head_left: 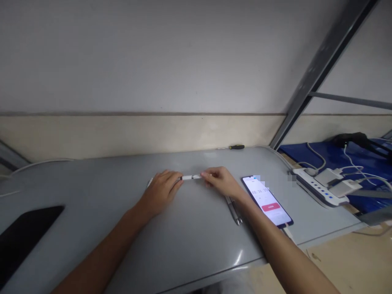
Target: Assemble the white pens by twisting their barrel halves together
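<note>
A slim white pen (187, 177) with dark bands stretches level between my two hands, just above or on the grey desk (196, 232). My left hand (162, 188) is closed around its left end, palm down, and covers that part. At the other end, my right hand (219, 179) pinches the tip between thumb and fingers. A bit of something white (149, 182) peeks out on the far side of my left hand; I cannot tell whether it belongs to the pen. Grey pens (234, 210) lie beside my right wrist, partly hidden by it.
Right of my right forearm lies a lit phone (268, 201) with a cable plugged in. Beyond it sits a power strip (318, 188) with white chargers. A screwdriver (235, 147) rests by the wall. At left is a dark flat object (27, 232). A metal post (306, 98) rises at right.
</note>
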Action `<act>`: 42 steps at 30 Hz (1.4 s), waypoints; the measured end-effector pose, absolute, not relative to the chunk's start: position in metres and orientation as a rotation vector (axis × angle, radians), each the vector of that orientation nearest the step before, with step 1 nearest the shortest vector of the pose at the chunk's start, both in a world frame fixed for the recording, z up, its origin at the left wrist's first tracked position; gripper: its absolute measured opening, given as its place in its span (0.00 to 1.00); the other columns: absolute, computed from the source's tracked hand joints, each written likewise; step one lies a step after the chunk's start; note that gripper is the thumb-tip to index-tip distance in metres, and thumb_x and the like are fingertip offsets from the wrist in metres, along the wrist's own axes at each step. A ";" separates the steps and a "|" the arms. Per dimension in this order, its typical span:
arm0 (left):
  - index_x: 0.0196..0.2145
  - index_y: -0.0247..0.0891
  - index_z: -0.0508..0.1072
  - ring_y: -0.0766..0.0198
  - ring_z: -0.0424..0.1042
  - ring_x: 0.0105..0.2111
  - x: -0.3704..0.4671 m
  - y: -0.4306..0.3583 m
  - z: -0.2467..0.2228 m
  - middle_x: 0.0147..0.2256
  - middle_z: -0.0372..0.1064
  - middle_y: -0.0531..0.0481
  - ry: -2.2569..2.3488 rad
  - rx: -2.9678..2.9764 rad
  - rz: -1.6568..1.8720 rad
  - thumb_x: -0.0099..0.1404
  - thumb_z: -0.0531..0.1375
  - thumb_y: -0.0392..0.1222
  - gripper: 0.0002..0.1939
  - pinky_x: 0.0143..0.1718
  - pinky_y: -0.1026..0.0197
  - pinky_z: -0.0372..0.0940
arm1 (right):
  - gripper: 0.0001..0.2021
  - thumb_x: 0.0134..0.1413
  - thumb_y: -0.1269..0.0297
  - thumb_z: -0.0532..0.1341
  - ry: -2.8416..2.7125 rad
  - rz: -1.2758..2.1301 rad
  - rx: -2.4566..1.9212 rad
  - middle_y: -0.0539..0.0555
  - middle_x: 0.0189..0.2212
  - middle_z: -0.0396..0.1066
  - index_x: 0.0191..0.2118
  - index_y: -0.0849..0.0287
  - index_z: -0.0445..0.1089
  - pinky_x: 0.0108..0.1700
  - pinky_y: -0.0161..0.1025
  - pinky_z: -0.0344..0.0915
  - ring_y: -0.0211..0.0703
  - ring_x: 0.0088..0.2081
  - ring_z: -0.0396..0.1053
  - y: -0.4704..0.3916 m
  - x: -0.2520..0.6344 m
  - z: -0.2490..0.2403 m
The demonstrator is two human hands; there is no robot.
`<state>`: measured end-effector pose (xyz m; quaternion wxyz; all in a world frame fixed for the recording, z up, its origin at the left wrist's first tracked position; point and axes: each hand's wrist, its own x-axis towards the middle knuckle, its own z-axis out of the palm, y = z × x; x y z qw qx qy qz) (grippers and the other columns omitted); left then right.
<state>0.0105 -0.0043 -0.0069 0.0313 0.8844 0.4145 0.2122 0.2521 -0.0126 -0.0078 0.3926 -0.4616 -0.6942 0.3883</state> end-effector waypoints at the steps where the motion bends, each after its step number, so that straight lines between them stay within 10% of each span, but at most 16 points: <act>1: 0.42 0.38 0.70 0.56 0.69 0.41 0.010 -0.004 -0.007 0.38 0.72 0.47 1.276 2.725 0.654 0.73 0.45 0.46 0.16 0.44 0.53 0.61 | 0.12 0.58 0.57 0.61 -1.777 0.974 -1.159 0.54 0.30 0.72 0.36 0.61 0.75 0.35 0.38 0.61 0.40 0.32 0.67 -0.013 0.252 -0.008; 19: 0.43 0.40 0.73 0.58 0.70 0.41 0.009 -0.008 -0.002 0.38 0.74 0.48 1.274 2.694 0.582 0.74 0.46 0.46 0.17 0.46 0.53 0.62 | 0.12 0.50 0.83 0.58 -2.053 0.266 -1.020 0.54 0.34 0.70 0.35 0.59 0.71 0.40 0.38 0.63 0.43 0.37 0.67 -0.014 0.242 -0.021; 25: 0.55 0.46 0.70 0.60 0.70 0.39 0.004 -0.006 -0.004 0.38 0.74 0.49 1.242 2.690 0.678 0.74 0.47 0.45 0.18 0.45 0.54 0.62 | 0.13 0.54 0.80 0.59 -2.127 0.107 -1.078 0.56 0.36 0.72 0.41 0.59 0.74 0.41 0.40 0.64 0.46 0.39 0.68 -0.010 0.248 -0.020; 42: 0.49 0.42 0.71 0.57 0.71 0.39 -0.001 -0.004 0.000 0.38 0.75 0.49 1.414 2.641 0.618 0.73 0.45 0.44 0.18 0.44 0.52 0.61 | 0.11 0.60 0.72 0.61 -2.114 -0.018 -1.243 0.55 0.38 0.75 0.44 0.54 0.78 0.41 0.42 0.64 0.43 0.36 0.73 -0.003 0.267 -0.023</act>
